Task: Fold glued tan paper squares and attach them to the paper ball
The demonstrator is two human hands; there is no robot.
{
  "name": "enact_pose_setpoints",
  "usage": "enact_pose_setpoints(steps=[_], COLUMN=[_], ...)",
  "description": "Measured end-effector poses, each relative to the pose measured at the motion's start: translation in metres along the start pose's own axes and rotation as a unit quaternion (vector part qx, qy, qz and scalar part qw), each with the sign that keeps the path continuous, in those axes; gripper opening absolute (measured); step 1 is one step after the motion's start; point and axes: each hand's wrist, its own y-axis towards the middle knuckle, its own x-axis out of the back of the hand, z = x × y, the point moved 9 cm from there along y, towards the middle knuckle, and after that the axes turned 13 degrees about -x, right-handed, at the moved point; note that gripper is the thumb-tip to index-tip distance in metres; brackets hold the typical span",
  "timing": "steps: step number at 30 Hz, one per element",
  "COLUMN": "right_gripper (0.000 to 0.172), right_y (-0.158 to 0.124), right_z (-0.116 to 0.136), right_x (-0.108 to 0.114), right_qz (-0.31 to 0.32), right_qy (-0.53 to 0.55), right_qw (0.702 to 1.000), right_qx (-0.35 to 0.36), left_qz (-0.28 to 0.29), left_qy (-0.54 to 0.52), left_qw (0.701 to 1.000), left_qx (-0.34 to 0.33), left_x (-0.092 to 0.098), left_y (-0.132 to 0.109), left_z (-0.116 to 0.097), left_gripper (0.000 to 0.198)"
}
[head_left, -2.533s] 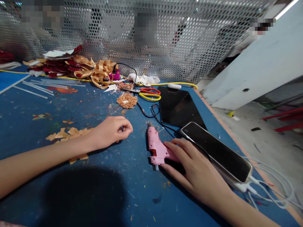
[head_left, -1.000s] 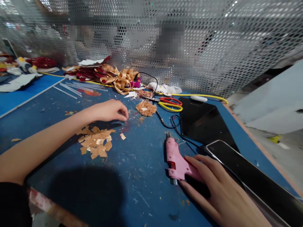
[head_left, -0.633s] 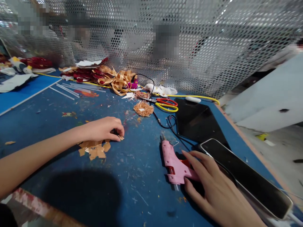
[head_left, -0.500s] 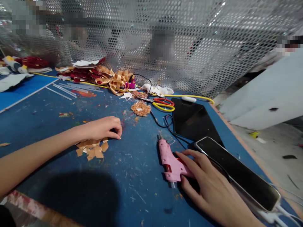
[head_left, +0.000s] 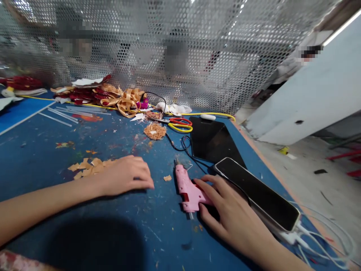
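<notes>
My left hand (head_left: 124,176) lies palm down on the blue table (head_left: 42,150), fingers stretched flat and holding nothing. Just behind its wrist is a heap of small tan paper scraps (head_left: 90,166). One loose tan scrap (head_left: 167,178) lies between this hand and a pink glue gun (head_left: 187,187). My right hand (head_left: 229,212) rests open beside the gun, its fingertips lying on the gun's handle without wrapping it. A black phone (head_left: 258,194) sits right of that hand, touching it.
A dark tablet (head_left: 213,137) lies behind the phone, with red-and-yellow scissors (head_left: 178,124) and a black cord nearby. Gold ribbon (head_left: 127,101), red pieces and clear glue sticks (head_left: 60,114) line the back. A perforated metal screen (head_left: 197,56) closes the far edge; people sit behind it.
My left hand has slid nearer and to the right off the scrap heap and flattened out. One scrap now lies alone near the glue gun. My right hand stays on the gun.
</notes>
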Motion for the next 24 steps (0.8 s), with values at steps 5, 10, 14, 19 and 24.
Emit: enact_pose_setpoints(steps=[5, 10, 14, 19, 24], right_gripper=[0.037, 0.037, 0.038, 0.039, 0.039], right_y=[0.0, 0.001, 0.002, 0.001, 0.002], right_z=[-0.001, -0.001, -0.002, -0.004, -0.004], right_x=[0.0, -0.001, -0.001, -0.004, -0.004], right_qz=[0.001, 0.013, 0.024, 0.047, 0.048], right_qy=[0.005, 0.009, 0.015, 0.022, 0.024], right_qw=[1.0, 1.0, 0.999, 0.998, 0.998], right_qx=[-0.003, -0.008, -0.015, -0.028, -0.028], left_qz=[-0.094, -0.1, -0.077, -0.082, -0.139], left_qy=[0.086, 0.102, 0.048, -0.034, -0.131], left_qw=[0.977, 0.959, 0.958, 0.949, 0.928], left_qx=[0.17, 0.243, 0.273, 0.301, 0.321], left_x=[0.052, 0.059, 0.043, 0.04, 0.053], left_y=[0.008, 0.029, 0.043, 0.044, 0.027], left_z=[0.083, 0.152, 0.17, 0.168, 0.153], left_gripper=[0.035, 0.025, 0.031, 0.025, 0.014])
